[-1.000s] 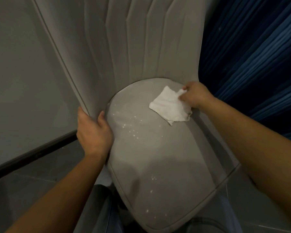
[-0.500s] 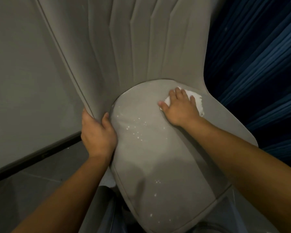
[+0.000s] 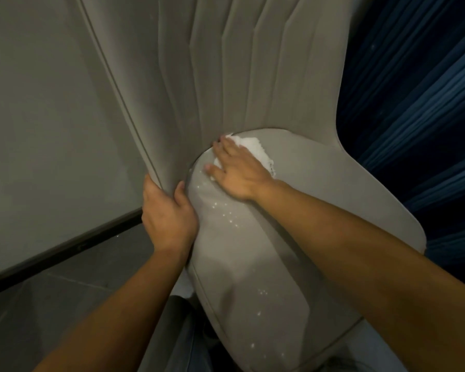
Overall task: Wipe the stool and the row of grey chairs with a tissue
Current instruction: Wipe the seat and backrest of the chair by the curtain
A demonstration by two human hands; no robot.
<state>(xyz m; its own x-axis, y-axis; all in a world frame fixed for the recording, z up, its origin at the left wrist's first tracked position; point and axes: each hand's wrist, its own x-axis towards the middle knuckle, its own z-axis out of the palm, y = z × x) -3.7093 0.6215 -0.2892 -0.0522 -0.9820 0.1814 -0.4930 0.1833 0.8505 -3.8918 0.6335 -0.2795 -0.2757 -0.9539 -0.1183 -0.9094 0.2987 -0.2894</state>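
Right hand [image 3: 238, 173] with tissue [image 3: 255, 151] slid toward 10 o'clock since half-second ago, fingers flat, pressing onto seat [image 3: 293, 264] (droplets nearby). Left hand [image 3: 168, 213] still grips chair edge [image 3: 148, 157]. No readable writing.

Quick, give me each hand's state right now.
Left hand: grips the grey chair's side edge.
Right hand: open, flat, pressing the white tissue.

The right hand [image 3: 239, 173] is sliding the tissue [image 3: 255, 150] leftward along the seat cushion's [image 3: 253, 264] back edge, now pressing it flat.
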